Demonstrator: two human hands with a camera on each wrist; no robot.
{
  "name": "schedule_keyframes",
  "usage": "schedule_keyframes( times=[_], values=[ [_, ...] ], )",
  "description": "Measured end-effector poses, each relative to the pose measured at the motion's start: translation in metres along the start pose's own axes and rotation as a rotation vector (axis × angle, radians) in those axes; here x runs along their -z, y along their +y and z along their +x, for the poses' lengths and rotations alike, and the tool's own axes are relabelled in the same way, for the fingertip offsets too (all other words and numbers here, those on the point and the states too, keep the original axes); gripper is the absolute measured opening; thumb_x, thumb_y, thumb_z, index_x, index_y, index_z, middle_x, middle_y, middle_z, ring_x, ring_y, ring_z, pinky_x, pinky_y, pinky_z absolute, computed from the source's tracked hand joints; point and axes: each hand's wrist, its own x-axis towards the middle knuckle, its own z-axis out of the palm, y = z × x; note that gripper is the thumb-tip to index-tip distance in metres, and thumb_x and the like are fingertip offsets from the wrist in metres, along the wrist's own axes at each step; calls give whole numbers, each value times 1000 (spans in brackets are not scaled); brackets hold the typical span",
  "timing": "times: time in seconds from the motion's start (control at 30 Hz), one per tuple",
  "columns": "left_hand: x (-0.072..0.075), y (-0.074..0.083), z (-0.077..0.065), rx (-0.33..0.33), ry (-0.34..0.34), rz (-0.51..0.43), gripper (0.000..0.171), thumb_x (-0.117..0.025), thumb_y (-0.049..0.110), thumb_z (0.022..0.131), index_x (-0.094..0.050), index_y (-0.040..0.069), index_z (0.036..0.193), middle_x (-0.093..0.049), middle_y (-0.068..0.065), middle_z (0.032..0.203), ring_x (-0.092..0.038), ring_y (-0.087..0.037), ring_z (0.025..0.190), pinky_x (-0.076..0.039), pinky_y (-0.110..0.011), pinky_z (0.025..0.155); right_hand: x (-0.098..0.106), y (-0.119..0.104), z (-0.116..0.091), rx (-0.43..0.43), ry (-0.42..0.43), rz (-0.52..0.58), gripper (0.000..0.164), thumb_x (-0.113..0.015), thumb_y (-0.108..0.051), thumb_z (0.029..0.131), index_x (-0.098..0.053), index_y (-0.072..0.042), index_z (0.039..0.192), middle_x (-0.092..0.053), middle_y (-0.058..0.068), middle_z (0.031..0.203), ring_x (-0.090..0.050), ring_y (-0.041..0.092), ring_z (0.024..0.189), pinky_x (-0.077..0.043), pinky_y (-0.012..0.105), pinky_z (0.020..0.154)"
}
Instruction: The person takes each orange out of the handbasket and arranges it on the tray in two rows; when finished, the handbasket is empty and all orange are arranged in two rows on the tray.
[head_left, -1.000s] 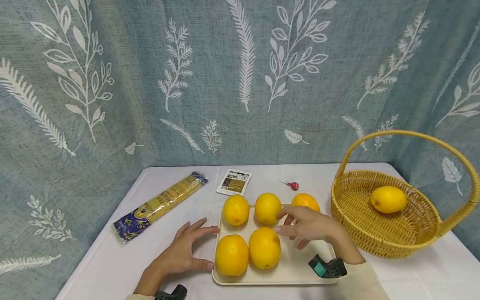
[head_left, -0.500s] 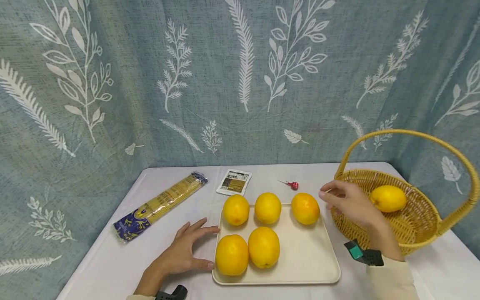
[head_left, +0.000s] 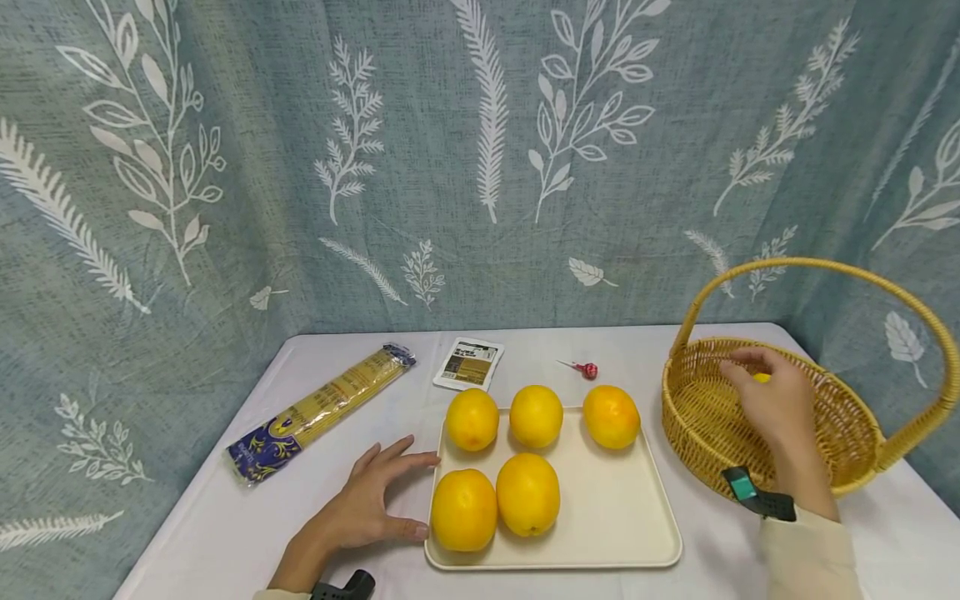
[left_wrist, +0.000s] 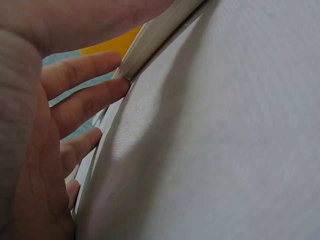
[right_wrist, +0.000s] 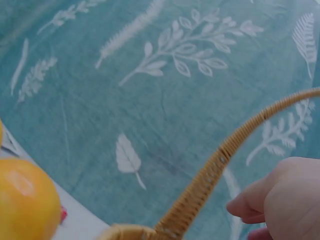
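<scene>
My left hand [head_left: 367, 502] rests at the left side of a cream tray [head_left: 607, 525], thumb and fingers spread; the left wrist view shows fingertips [left_wrist: 122, 86] touching its edge. On the tray sit several oranges, such as a front-left orange [head_left: 463, 510], a front-middle orange [head_left: 528, 495] and a back-right orange [head_left: 611, 417]. At the right, my right hand [head_left: 780, 400] hovers over a wicker basket [head_left: 697, 446], thumb and fingers loosely bent. Behind it a yellow lemon [head_left: 762, 377] in the basket is almost wholly hidden. I see no grip on the lemon.
A pack of dry noodles [head_left: 322, 412] lies at the table's left. Behind the tray are a small flat packet [head_left: 469, 364] and a red lollipop [head_left: 588, 370]. The basket's tall handle [head_left: 817, 263] arches over it. A patterned curtain [head_left: 450, 167] stands behind the table.
My right hand has left the tray's oranges and moved right, over the basket, now covering most of the lemon. My left hand has stayed at the tray's edge.
</scene>
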Motion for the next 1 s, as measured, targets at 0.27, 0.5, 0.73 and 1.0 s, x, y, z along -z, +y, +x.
schedule_keyframes(
  times=[0.27, 0.5, 0.73, 1.0],
  values=[
    [0, 0, 0, -6, 4, -2, 84, -89, 56, 60, -63, 32, 136, -48, -11, 155, -26, -43, 150, -1, -69, 120, 11, 23, 9, -83, -51, -52, 70, -54, -29, 103, -24, -1, 159, -16, 32, 163, -8, 57, 149, -19, 76, 113],
    [0, 1, 0, 3, 2, 1, 85, -89, 56, 59, -63, 31, 136, -47, -12, 156, -26, -43, 150, -1, -70, 120, 17, 32, 12, -169, -125, -145, 84, -54, -36, 101, -8, 3, 160, -7, 41, 156, -25, 62, 132, -40, 68, 97],
    [1, 1, 0, 1, 1, -3, 84, -89, 56, 61, -63, 30, 137, -48, -11, 155, -26, -44, 150, 0, -70, 120, 17, 31, 14, -221, -105, -162, 64, -57, -21, 99, -34, 15, 147, -23, 41, 128, -39, 50, 105, -47, 52, 79],
    [0, 1, -1, -34, 2, 5, 82, -89, 53, 62, -63, 30, 137, -50, -11, 153, -27, -46, 149, 0, -72, 119, 22, 36, 16, -259, -263, -150, 80, -57, -32, 99, -17, 11, 154, -32, 41, 132, -45, 48, 107, -48, 51, 81]
  ],
)
